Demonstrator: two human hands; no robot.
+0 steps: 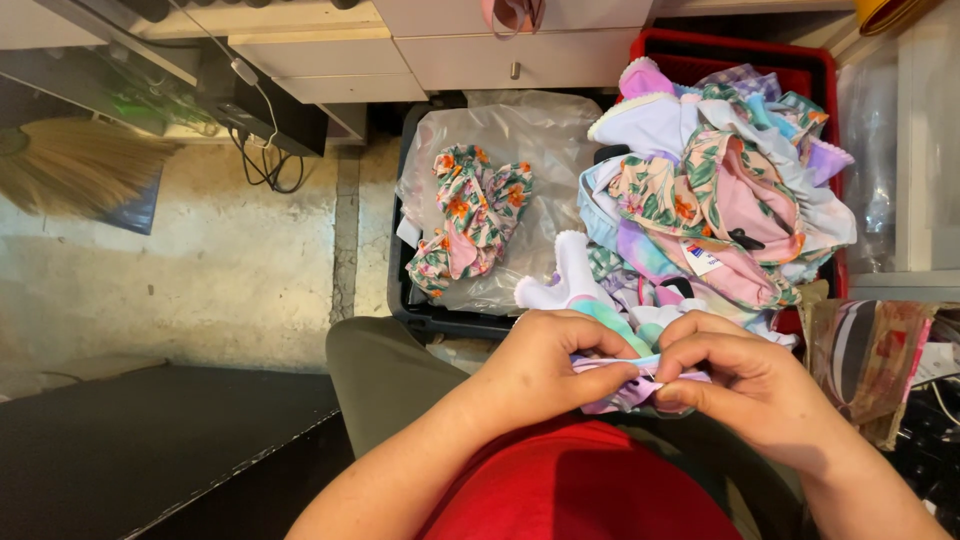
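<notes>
Both hands sit low in the centre of the frame, close above the person's lap, forearms entering from the bottom edge and converging. The left hand (545,365) is curled, knuckles up, thumb and forefinger pinched on the left end of a small pastel tie-dye garment (632,392). The right hand (745,375) mirrors it, fingers bent inward and pinching the same garment at its right end. The two hands nearly touch at the fingertips, and the cloth is bunched between and under them; only a strip of lilac, white and mint fabric shows. What looks like a thin elastic or seam edge runs taut between the two pinches, though it is too fine to confirm.

Directly above the hands, at centre right, a heap of mixed garments (715,190) in floral, pink, lilac and white prints is piled in a red crate (815,62), spilling over its near edge toward the hands. To the left of the heap, at upper centre, a black bin (405,305) lined with a clear plastic sheet (520,130) holds a single floral garment (470,215) with orange flowers on green, lying apart from the heap.

At upper left a straw broom (75,165) rests against the wall beside cables (265,165). White drawers (500,50) cross the top of the frame. The person wears a red top (590,490) and olive trousers (385,375), seen at bottom centre. A striped and patterned fabric bundle (865,355) lies at the right edge, just beside the right wrist.
</notes>
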